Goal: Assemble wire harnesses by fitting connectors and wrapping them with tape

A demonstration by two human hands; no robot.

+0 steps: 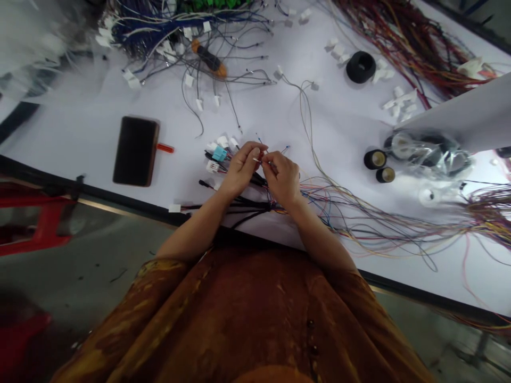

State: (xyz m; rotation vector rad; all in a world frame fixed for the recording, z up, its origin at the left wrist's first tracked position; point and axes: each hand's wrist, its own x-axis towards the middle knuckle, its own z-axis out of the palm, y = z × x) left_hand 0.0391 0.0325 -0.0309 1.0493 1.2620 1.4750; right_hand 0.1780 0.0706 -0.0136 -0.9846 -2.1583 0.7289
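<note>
Over the near part of the table, my left hand (pixel 240 166) and my right hand (pixel 283 176) meet fingertip to fingertip. Both are closed in a pinch. A small piece with a pale tip shows between the left fingers; its kind is too small to tell. My right fingers pinch a thin wire, whose end is mostly hidden by them. Below the hands runs a wire harness (pixel 249 206) with black-sleeved branches. Its ends carry connectors, among them a light blue connector (pixel 219 153) and a white connector (pixel 174 208), left of my left hand.
A phone (pixel 136 151) lies at left beside an orange-red strip (pixel 165 148). Behind are an orange-and-black tool handle (pixel 208 58), blue and grey wires (pixel 147 32) and a black tape roll (pixel 360 67). Red wires (pixel 423 48) fill the back right. Loose wires (pixel 371 218) trail right.
</note>
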